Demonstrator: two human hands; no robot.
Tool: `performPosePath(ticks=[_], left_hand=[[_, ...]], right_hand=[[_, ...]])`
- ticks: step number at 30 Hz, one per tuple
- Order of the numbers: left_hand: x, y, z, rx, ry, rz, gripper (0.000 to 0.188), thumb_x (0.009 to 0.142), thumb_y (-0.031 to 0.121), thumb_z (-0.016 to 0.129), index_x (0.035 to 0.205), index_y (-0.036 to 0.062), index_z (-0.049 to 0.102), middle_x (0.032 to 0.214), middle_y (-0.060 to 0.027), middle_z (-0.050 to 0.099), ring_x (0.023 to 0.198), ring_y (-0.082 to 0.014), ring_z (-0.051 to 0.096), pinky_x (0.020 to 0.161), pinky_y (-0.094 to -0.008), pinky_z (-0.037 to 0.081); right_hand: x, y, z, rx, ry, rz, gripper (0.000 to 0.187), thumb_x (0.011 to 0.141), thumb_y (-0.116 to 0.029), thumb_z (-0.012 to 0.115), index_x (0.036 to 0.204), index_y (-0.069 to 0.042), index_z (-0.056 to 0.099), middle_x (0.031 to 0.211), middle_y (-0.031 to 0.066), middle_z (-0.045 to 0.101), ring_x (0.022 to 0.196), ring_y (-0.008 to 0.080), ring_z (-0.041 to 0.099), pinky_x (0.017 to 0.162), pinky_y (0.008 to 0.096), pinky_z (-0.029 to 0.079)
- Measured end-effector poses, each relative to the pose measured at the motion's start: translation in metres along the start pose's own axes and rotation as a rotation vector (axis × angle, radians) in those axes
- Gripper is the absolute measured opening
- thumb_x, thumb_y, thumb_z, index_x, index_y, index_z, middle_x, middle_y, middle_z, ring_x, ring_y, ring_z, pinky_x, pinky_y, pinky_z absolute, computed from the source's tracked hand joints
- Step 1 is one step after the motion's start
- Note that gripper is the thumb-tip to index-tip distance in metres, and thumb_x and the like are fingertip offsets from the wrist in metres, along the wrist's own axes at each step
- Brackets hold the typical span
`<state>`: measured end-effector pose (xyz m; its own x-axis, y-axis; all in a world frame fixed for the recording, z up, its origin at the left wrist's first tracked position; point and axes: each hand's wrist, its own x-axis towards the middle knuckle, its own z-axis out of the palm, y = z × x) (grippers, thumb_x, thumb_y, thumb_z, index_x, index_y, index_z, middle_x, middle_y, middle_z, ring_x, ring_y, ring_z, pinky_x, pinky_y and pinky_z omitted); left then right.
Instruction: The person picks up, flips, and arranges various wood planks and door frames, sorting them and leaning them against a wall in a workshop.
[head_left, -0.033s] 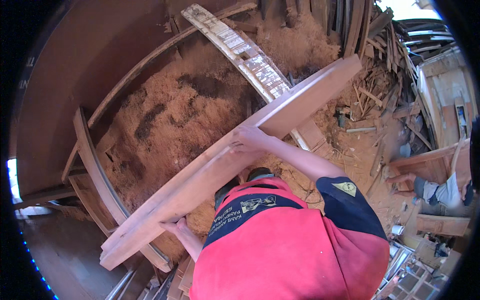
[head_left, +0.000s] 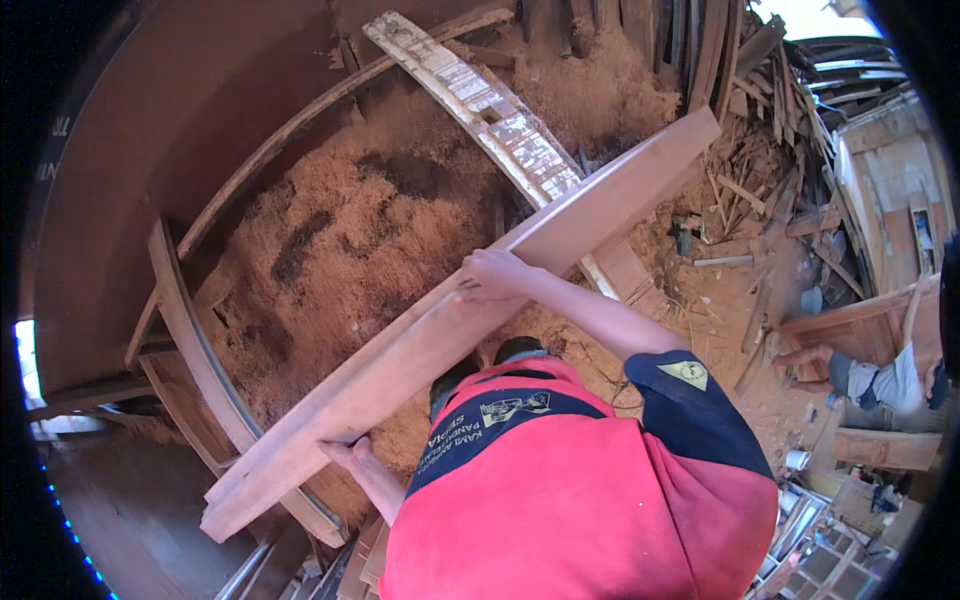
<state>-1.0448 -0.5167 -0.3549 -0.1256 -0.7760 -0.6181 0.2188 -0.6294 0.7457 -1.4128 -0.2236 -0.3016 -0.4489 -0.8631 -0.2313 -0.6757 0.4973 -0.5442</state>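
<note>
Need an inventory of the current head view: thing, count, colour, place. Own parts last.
long wooden beam: at least 1, light reddish-brown, diagonal across centre
white-stained board: 1, white and brown, upper centre, running under beam
wooden rail: 1, brown, left, running under beam
sawdust: uncounted, orange-brown, beyond beam
wall: 1, dark brown, upper left
scrap wood: many, brown, upper right
white container: 1, white, lower right
co-worker: 1, pale clothing, right edge
shirt: 1, red and navy, lower centre
left hand: 1, bare, beam's near side
right hand: 1, bare, mid-beam
</note>
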Motion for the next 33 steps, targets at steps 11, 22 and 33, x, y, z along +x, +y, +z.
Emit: performPosePath(ticks=[11,22,33], left_hand=[[0.078,0.027,0.073,0.408,0.259,0.088,0.027,0.092,0.024,0.066,0.107,0.0016,0.062,0.097,-0.0097,0.061,0.086,-0.0193,0.06,0.073,-0.033,0.055],[0.048,0.061,0.118,2.112,-0.898,0.895,0.097,0.069,0.033,0.088,0.15,0.0104,0.039,0.147,-0.0148,0.049,0.137,-0.0325,0.045,0.114,-0.0508,0.035],[0.152,0.077,0.178,1.954,-1.311,0.559,0.076,0.062,0.024,0.086,0.132,0.0081,0.062,0.121,-0.0202,0.068,0.107,-0.0325,0.069,0.097,-0.0417,0.052]], right_hand=[[0.135,0.041,0.011,-0.067,-0.383,0.282,0.078,0.085,-0.078,0.047,0.118,-0.012,0.073,0.117,0.0144,0.071,0.114,0.0338,0.065,0.1,0.0515,0.046],[0.109,0.028,0.033,-0.405,-0.451,0.088,0.123,0.07,-0.084,0.062,0.161,-0.014,0.015,0.165,0.0094,0.022,0.151,0.0338,0.022,0.116,0.0698,0.02],[0.16,0.051,0.016,-0.26,-0.632,0.209,0.068,0.064,-0.043,0.084,0.123,-0.015,0.064,0.113,0.0097,0.07,0.111,0.0288,0.067,0.09,0.0502,0.055]])
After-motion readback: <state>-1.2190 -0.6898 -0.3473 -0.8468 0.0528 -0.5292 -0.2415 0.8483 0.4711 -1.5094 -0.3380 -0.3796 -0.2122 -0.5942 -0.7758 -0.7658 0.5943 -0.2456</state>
